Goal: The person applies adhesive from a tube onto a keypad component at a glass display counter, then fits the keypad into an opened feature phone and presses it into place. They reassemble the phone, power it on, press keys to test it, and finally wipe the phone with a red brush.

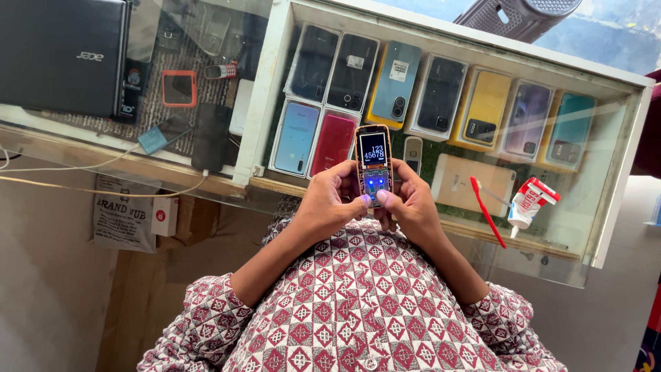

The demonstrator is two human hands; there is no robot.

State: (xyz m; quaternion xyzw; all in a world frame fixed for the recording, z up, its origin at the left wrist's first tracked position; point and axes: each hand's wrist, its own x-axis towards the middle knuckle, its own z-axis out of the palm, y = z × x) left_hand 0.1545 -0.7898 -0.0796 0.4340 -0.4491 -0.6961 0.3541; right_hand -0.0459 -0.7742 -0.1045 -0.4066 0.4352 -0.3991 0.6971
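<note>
Both my hands hold a small keypad phone [374, 160] upright over the glass counter. Its screen is lit with digits and its keys glow blue. My left hand [335, 201] wraps the phone's left side, thumb on the lower keys. My right hand [415, 205] grips the right side, and its thumb also presses the keypad. My sleeves are red and white patterned.
Under the glass, a white-framed display case [270, 89] holds several smartphones in rows. A closed black laptop [62, 55] lies at the top left. A red toothbrush [486, 209] and a white and red tube [529, 202] lie on the glass to the right. A dark stool [516, 15] stands beyond.
</note>
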